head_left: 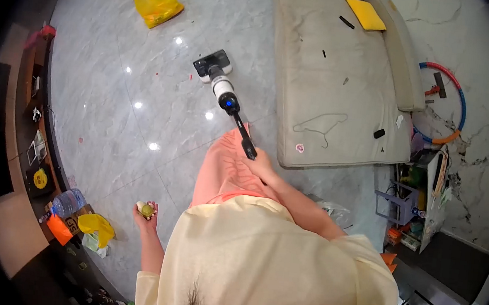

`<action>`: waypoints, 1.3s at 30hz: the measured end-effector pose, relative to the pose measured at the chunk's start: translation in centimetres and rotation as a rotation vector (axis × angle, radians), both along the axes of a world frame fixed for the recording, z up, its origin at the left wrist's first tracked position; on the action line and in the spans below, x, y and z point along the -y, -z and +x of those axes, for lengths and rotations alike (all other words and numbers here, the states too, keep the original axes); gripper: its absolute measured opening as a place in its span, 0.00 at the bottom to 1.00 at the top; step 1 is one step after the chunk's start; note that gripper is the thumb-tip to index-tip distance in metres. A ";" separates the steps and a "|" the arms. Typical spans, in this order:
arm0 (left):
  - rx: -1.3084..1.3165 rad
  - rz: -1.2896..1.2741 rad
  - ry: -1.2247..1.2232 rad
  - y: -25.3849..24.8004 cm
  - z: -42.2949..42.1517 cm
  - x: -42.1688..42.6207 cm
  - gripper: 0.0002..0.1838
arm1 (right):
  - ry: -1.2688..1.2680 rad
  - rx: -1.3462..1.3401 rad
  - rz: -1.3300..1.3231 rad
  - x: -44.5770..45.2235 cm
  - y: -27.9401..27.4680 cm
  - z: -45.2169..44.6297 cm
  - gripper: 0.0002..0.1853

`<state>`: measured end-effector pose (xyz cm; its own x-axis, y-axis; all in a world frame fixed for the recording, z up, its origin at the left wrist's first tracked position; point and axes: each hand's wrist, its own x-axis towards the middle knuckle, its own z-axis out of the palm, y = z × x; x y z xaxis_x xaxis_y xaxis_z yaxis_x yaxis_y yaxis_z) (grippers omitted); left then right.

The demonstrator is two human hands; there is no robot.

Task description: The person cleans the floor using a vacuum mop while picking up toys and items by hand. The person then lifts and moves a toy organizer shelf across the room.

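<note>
My right hand (261,164) is wrapped around the black handle of a cordless vacuum cleaner (222,86). The vacuum leans away from me, its dark floor head (213,63) down on the grey tiles. A blue light glows on its black body. At my left side, my left hand (147,218) is closed around a small round yellow-green fruit (146,209) with a pale patch; its exact kind is too small to tell.
A beige sofa (345,86) with a hanger (320,126) on it stands to the right. A yellow bag (158,8) lies on the floor ahead. Along the left are a low cabinet (38,80), a large water bottle (69,201) and another yellow bag (97,228). A hoop (461,103) leans at the far right.
</note>
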<state>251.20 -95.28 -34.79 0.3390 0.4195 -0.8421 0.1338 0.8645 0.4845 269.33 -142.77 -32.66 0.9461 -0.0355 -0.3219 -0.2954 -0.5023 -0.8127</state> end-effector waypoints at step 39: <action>-0.165 0.257 0.318 3.4 41.8 -15.2 0.18 | 0.167 -0.427 0.216 -14.0 -7.6 40.6 0.15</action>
<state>293.05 -80.13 -38.18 0.3552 0.5188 -0.7776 0.4672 0.6220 0.6284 309.92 -128.82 -25.06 0.7152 -0.0652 -0.6959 -0.6863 -0.2538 -0.6816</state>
